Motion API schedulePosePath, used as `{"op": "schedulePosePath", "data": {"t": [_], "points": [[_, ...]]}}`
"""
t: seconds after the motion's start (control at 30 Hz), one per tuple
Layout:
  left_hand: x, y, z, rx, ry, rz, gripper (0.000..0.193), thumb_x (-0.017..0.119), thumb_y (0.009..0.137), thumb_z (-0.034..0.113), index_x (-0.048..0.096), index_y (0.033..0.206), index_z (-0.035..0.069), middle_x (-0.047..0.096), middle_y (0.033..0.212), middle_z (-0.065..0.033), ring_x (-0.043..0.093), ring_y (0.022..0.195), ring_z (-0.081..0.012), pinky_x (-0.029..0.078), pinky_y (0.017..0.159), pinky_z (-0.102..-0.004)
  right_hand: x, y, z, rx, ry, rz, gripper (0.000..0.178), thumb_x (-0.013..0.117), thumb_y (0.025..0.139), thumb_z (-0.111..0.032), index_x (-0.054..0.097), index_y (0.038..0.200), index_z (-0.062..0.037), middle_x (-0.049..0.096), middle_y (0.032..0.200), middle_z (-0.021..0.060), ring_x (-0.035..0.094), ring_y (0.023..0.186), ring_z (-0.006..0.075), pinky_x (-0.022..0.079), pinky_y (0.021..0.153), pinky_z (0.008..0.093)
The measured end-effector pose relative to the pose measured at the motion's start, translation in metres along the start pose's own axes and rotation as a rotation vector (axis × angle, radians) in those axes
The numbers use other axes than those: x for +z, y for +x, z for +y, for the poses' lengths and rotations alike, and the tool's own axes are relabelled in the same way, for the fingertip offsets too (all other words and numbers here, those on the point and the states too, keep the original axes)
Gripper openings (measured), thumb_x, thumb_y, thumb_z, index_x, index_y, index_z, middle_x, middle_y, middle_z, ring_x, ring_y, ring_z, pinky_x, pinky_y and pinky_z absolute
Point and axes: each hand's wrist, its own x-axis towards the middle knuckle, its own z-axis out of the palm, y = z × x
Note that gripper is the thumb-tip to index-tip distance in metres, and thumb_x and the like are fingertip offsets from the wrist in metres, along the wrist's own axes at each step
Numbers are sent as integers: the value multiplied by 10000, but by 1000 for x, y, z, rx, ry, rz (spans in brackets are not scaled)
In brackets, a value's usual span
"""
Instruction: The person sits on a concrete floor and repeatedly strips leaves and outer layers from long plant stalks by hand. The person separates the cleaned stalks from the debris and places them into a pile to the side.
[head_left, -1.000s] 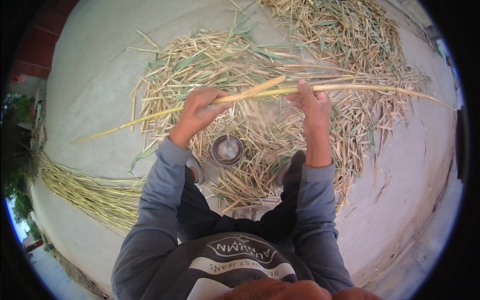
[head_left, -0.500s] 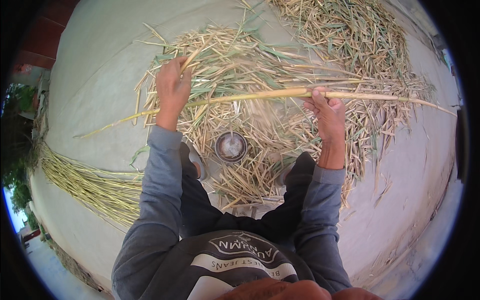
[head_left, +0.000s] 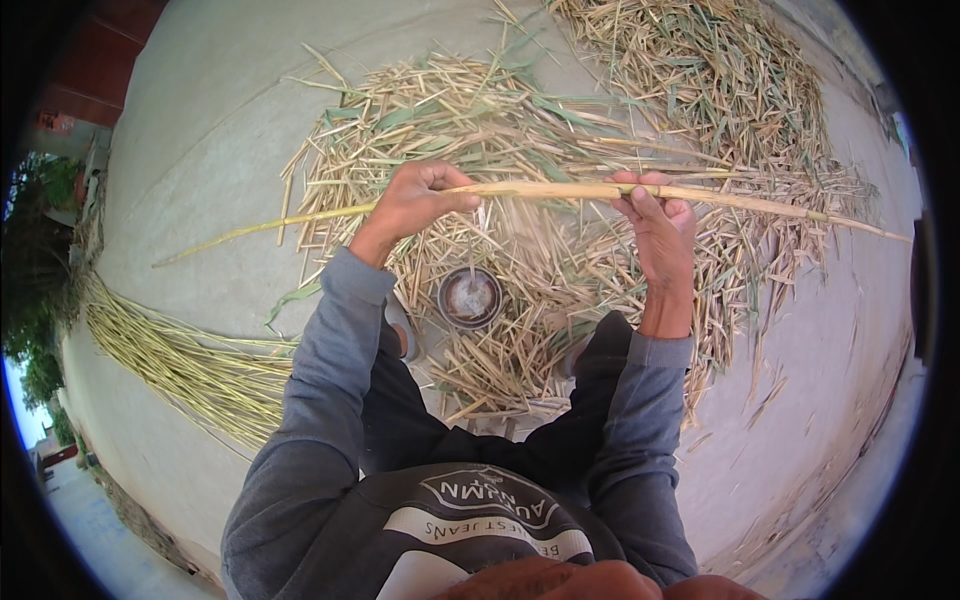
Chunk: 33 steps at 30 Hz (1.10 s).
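Observation:
A long, thin yellow-green stalk stretches crosswise in front of me, its thin ends reaching far out on both sides. My left hand is closed around it left of the middle, thumb pressed along it. Farther right, my right hand pinches the same stalk beside a dark joint, between thumb and fingers. Below the stalk lies a wide litter of dry husks, straw-coloured with some green strips. Between my feet a round, dark-rimmed container stands among the husks, with something pale inside.
A bundle of long yellow-green stalks lies on the concrete floor at the left. Another heap of husks spreads at the far right. Greenery shows at the left rim.
My left hand has let go of a loose husk strip and moved right and toward me onto the stalk. The right hand keeps its pinch nearly in place.

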Motion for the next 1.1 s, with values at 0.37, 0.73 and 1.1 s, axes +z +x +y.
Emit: {"op": "schedulePosePath", "data": {"t": [0.37, 0.73, 1.1], "points": [[4, 9, 17, 658, 1087, 538, 373, 748, 916, 338, 715, 1104, 17, 699, 1015, -173, 634, 950, -361, 456, 819, -432, 15, -1, 10, 20, -88, 59, 162, 714, 972, -86, 649, 1101, -15, 725, 1164, 213, 723, 1022, 234, 620, 862, 319], [-8, -3, 23, 454, 873, 0, 201, 790, 824, 303, 722, 852, 116, 643, 690, -52, 606, 683, -266, 397, 716, -389, 12, 11, 3, 85, -177, 233, 302, 759, 963, -254, 672, 1104, -2, 747, 1008, 125, 722, 930, 196, 582, 754, 287], [29, -1, 21, 390, 673, -53, 296, 845, 808, 269, 733, 973, 50, 687, 761, -82, 648, 691, -210, 466, 638, -348, 24, 2, 15, 74, -111, 93, 227, 697, 1006, -193, 653, 1117, 0, 739, 1096, 193, 747, 964, 234, 605, 806, 304]]}}
